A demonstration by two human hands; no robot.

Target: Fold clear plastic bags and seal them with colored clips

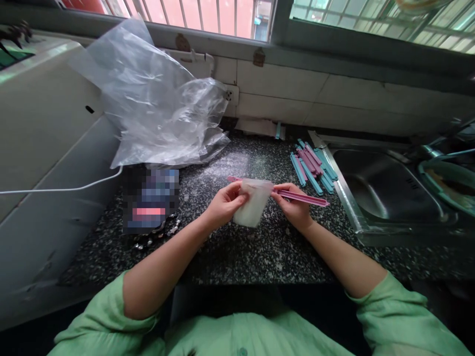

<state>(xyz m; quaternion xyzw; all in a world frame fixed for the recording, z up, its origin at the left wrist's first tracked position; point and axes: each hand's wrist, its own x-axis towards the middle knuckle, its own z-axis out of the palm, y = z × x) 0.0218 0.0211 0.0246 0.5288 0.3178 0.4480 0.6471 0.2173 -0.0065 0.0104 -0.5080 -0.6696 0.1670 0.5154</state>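
My left hand (225, 201) is closed on a small translucent plastic bag (252, 210), its thumb in front of the bag's upper left side. The bag hangs over the counter and looks whitish inside; I cannot tell what it contains. My right hand (297, 207) pinches a long pink bag clip (302, 197) at the bag's upper right corner. A pink end of a clip also shows past my left fingers, behind the bag's top edge. Right of my hands lies a pile of pink and blue bag clips (311, 165) on the counter.
Large clear plastic sheeting (156, 109) is heaped at the back left. A blurred-out object (152, 200) lies on the speckled counter (237, 262) with small shiny bits beside it. A steel sink (389, 185) is at right. A white cable (74, 189) runs in from the left.
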